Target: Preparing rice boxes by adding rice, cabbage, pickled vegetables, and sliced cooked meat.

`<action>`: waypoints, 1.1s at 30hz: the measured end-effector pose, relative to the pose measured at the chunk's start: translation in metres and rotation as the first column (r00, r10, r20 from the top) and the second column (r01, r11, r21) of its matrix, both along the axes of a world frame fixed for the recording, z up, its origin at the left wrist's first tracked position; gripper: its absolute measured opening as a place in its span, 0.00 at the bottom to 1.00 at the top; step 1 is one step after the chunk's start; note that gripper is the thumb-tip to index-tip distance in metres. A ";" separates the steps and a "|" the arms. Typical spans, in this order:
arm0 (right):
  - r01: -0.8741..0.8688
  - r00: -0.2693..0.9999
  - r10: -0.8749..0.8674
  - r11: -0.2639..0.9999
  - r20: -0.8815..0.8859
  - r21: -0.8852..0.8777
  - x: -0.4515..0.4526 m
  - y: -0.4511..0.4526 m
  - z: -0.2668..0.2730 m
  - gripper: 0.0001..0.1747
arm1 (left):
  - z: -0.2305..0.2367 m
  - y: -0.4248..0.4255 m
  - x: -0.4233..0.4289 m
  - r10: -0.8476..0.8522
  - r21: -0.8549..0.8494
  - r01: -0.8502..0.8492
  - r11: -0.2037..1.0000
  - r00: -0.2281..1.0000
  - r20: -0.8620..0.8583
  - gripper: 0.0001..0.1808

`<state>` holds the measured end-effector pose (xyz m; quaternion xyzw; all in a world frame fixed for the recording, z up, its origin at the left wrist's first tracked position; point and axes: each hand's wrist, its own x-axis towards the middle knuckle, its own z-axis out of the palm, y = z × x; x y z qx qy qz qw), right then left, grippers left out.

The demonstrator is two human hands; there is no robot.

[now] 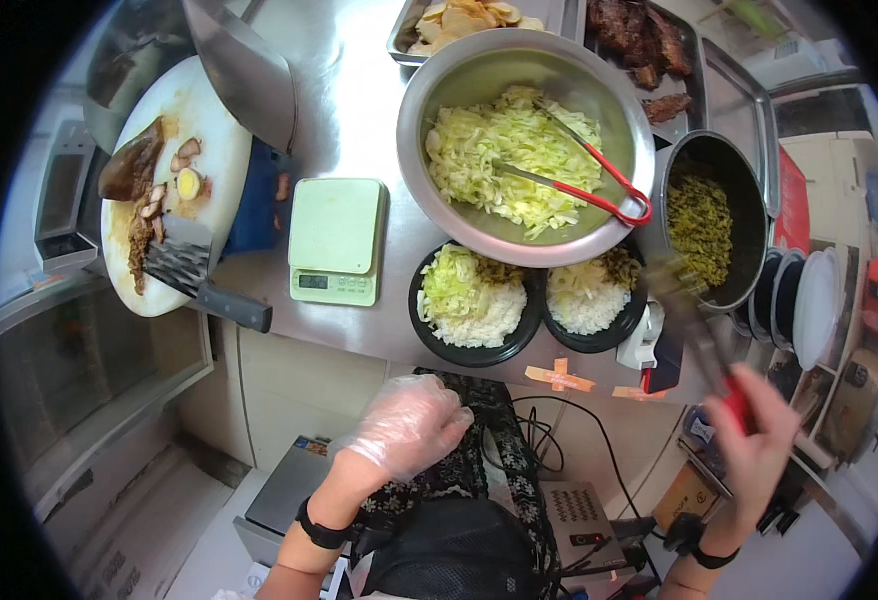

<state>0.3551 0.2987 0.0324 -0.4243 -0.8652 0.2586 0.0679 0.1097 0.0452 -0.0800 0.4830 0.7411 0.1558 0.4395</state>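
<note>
My left hand (411,426), in a clear plastic glove, hovers in front of my body with its fingers curled in; nothing shows in it. My bare right hand (755,439) grips red-handled metal tongs (698,341), blurred, their tips by the near side of a dark pot (750,262) of chopped cooked greens (698,225). Left of the tongs sit two black bowls: the larger bowl (476,357) holds rice, shredded cabbage and greens. In the smaller bowl (596,343) are rice, greens and some pale shreds. Behind them stands a steel basin (424,202) of shredded cabbage (484,157).
Other red-handled tongs (596,199) rest in the basin. A kitchen scale (336,232) stands left of the bowls. On a round cutting board (221,172) lie a cleaver (206,281), meat and a halved egg (188,184). Trays of browned meat (637,37) and pale slices (461,22) are behind.
</note>
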 end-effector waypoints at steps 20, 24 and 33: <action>0.015 0.992 -0.100 0.714 -0.081 -0.700 -0.054 -0.094 -0.202 0.16 | 0.028 -0.018 0.023 -0.066 -0.038 0.063 0.997 0.994 -0.085 0.16; 0.043 0.868 -0.415 0.607 -0.271 -0.794 -0.077 -0.128 -0.230 0.12 | 0.028 -0.039 0.027 -0.028 -0.065 0.023 0.998 0.997 -0.077 0.17; 0.009 0.663 -0.740 0.160 -0.114 -0.987 -0.081 -0.147 -0.242 0.08 | 0.027 -0.074 0.015 0.051 -0.070 -0.056 0.996 0.996 -0.073 0.17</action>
